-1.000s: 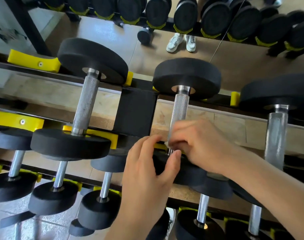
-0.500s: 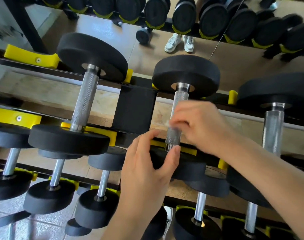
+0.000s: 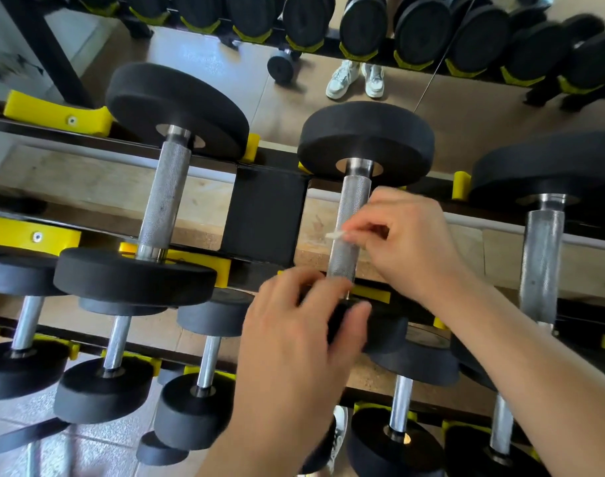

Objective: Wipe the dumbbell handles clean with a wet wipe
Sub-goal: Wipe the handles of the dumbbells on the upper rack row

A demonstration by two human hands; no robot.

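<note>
- Head view: right hand [image 3: 409, 242], fingers curled, pinching a white wipe [image 3: 335, 234] against the handle [image 3: 354, 197] at mid-length; the wipe's tip pokes out left of the fingertips.
- Left hand [image 3: 294, 356], blurred, thumb and fingers curved round the near disc [image 3: 387, 332], just below the right fingers.

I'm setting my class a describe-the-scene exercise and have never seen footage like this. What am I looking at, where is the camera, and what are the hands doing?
There is no machine here: these are a person's two bare hands, filmed by one wide-angle camera worn on the head, looking forward and down. In front stands a rack with yellow cradles holding black dumbbells with metal handles. The right hand pinches a small white wet wipe against the handle of the middle dumbbell. The left hand, slightly blurred, grips that dumbbell's near end. The left dumbbell and the right dumbbell lie untouched.
</note>
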